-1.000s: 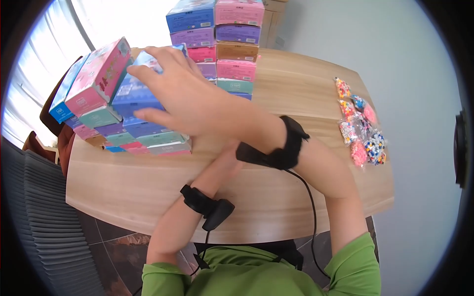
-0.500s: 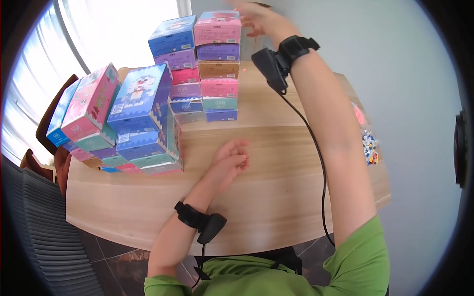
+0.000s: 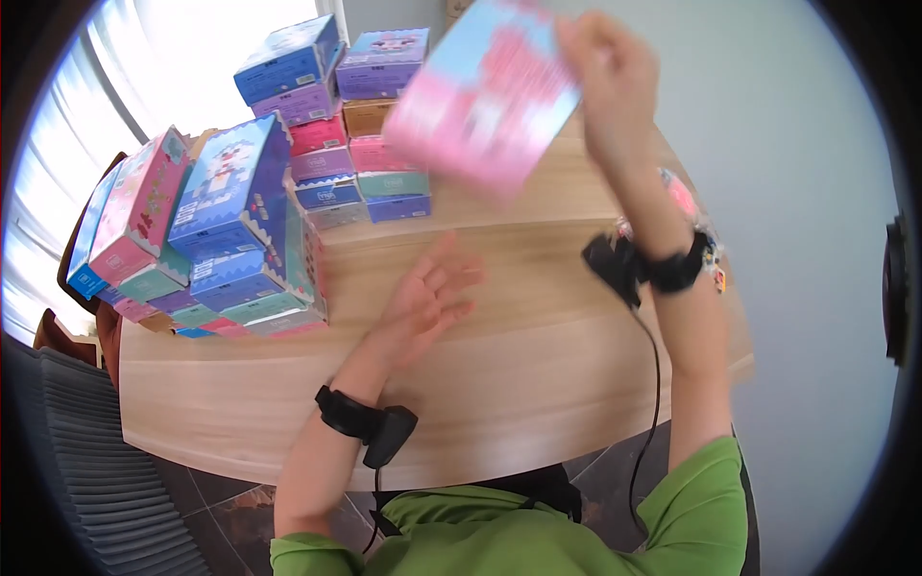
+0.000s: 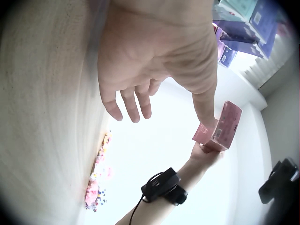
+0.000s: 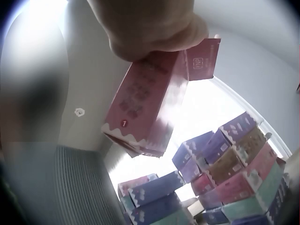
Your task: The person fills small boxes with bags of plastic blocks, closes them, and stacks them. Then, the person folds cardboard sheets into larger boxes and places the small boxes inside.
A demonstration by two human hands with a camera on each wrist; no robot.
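My right hand (image 3: 615,82) grips a pink box (image 3: 485,101) by its right side, lifted in the air beyond the middle of the table. The box is blurred and tilted in the head view. In the right wrist view an end flap (image 5: 202,61) sticks out from the box beside the fingers. My left hand (image 3: 427,302) is over the table with fingers spread and nothing in them. The left wrist view shows this hand's palm and loosely extended fingers, with the raised box farther off beyond the thumb.
Behind the lifted box, a tall double stack of colored boxes (image 3: 384,72) stands at the back of the wooden table (image 3: 499,384). A lower stack (image 3: 230,182) fills the left side. Small bags of colorful beads (image 3: 680,192) lie at the right edge, partly behind my right forearm.
My right hand reached from the left stack to the back stack, took the pink box from its top right and brought it up and rightward. My left hand's fingers have spread.
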